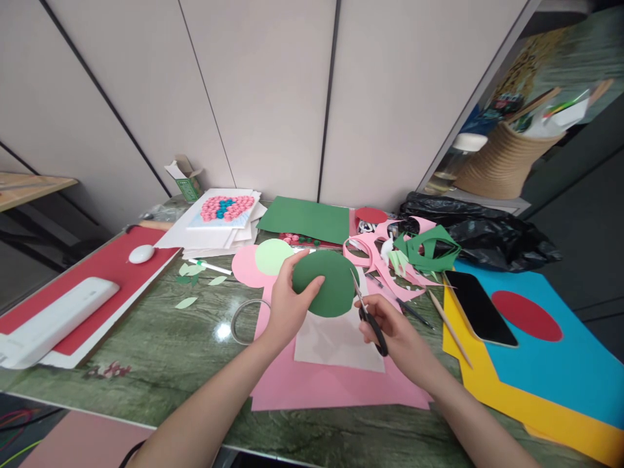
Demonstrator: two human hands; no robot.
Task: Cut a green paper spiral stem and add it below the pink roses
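Near the middle of the table, my left hand [288, 296] pinches a dark green paper circle [327, 296] between thumb and fingers. My right hand [387, 325] grips black-handled scissors [374, 331], whose blades touch the circle's right edge. Below both hands lies a whitish sheet [336, 348] on pink paper [316, 390]. Just behind my left hand are a light green paper circle [273, 257] and a pink one [247, 266]. A roll of tape [234, 323] lies left of my left wrist.
Pink and green offcuts [429, 248] pile up behind my right hand. To the right lie a phone [480, 309], a pencil-like wooden stick [451, 330] and blue paper [546, 370]. A white device [63, 318] rests on red board at left. A green sheet [307, 218] lies behind.
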